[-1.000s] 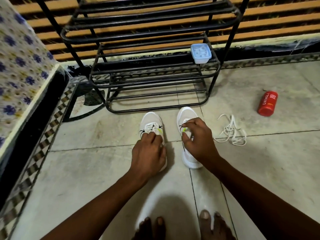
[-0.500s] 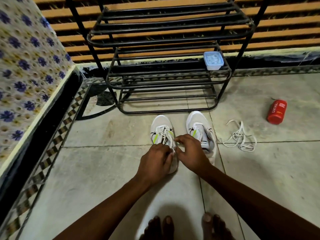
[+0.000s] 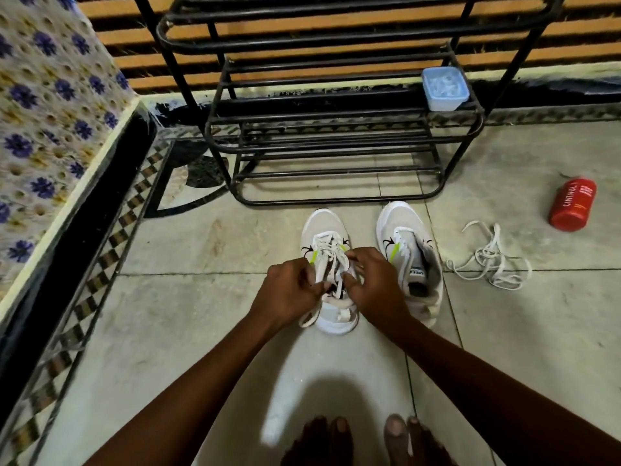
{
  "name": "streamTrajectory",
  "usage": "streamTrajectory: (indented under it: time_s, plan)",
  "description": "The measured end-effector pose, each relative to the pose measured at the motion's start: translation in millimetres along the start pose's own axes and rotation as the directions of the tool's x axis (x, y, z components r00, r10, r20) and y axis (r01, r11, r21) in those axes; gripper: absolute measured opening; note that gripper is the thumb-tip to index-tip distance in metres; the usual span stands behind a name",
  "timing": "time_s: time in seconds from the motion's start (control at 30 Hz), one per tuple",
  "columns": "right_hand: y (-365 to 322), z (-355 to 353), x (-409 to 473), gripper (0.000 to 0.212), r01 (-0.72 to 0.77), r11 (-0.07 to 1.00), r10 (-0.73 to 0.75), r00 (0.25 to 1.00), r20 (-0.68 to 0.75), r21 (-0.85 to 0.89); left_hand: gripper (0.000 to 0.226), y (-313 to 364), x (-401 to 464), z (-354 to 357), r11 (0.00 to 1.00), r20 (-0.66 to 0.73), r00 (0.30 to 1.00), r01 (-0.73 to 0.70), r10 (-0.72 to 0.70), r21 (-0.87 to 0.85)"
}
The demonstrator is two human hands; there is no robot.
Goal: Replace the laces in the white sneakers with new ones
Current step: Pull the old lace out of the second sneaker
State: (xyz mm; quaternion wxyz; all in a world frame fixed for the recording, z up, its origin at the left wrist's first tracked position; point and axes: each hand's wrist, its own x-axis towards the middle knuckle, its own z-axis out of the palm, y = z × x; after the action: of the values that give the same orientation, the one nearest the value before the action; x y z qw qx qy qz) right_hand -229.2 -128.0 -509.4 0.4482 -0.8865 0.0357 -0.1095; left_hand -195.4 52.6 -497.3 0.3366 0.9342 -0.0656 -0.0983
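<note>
both your hands are down on the left white sneaker (image 3: 324,230), which stands on the tiled floor (image 3: 201,331) straight ahead of you with its toe pointing away. your left hand (image 3: 290,292) has its fingers curled in at the left side of the shoe's opening, pinching the white lace (image 3: 331,260) there, and your right hand (image 3: 376,284) mirrors it from the right side, fingers bent and gripping the same lace near the top eyelets. between your two hands the lace runs criss-cross up the tongue, and a loose end hangs down over the heel just below your left hand. the right white sneaker (image 3: 408,243) sits just beside your right hand, on its outer side, touched by neither hand; its throat is open and shows no lace. further out past your right hand a loose white lace (image 3: 492,260) lies in a tangle on the floor, and beyond that a red bottle (image 3: 573,205) lies on its side. ahead of both hands stands a black metal shoe rack (image 3: 336,129) with a pale blue lidded container (image 3: 444,87) on one shelf. your bare toes (image 3: 339,432) show below your forearms.
</note>
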Motion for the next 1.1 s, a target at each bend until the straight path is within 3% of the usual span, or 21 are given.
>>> streamTrajectory:
  time_s: [0.17,0.4,0.53,0.63,0.73,0.83,0.9,1.0,1.1]
  plan:
    - [1.7,4.3,-1.6,0.034,-0.012,1.0,0.011,1.0,-0.019,-0.025,0.029,15.6,4.2,7.5,0.987,-0.108,0.981,-0.164,0.162,-0.004]
    - [3.9,2.4,-6.9,0.03,0.076,0.995,-0.079,0.996,-0.04,-0.071,0.028,35.9,4.1,20.3,0.983,-0.142,0.976,-0.149,0.164,0.109]
    - [5.1,1.9,-7.4,0.032,0.053,0.997,-0.054,0.998,-0.021,-0.058,0.011,42.6,5.9,13.9,0.98,-0.212,0.958,-0.187,0.196,0.062]
    - [5.2,2.9,-6.9,0.033,0.039,0.998,-0.04,0.999,-0.016,-0.054,0.014,40.0,3.3,5.5,0.986,-0.328,0.937,-0.153,0.122,-0.071]
    - [5.0,2.7,-7.1,0.035,0.042,0.998,-0.042,0.999,-0.012,-0.056,0.012,34.5,0.4,-1.8,0.972,-0.338,0.941,-0.09,0.011,-0.219]
    - [3.1,2.7,-7.6,0.034,0.038,0.998,-0.039,0.999,-0.016,-0.058,0.017,24.7,4.6,-5.2,0.976,-0.358,0.933,-0.04,-0.041,-0.214]
    - [2.4,2.4,-7.3,0.034,0.044,0.997,-0.045,0.999,-0.013,-0.058,0.022,22.3,7.9,-7.0,0.977,-0.328,0.944,-0.102,0.035,-0.19]
    - [1.3,-0.2,-6.4,0.032,0.052,0.997,-0.052,0.999,0.005,-0.054,0.045,26.3,16.5,-9.2,0.951,-0.136,0.951,-0.293,0.279,-0.098]
    - [0.2,-2.1,-5.6,0.029,0.045,0.996,-0.043,0.999,0.019,-0.074,0.024,32.5,26.0,-10.3,0.937,-0.061,0.938,-0.344,0.341,-0.061]
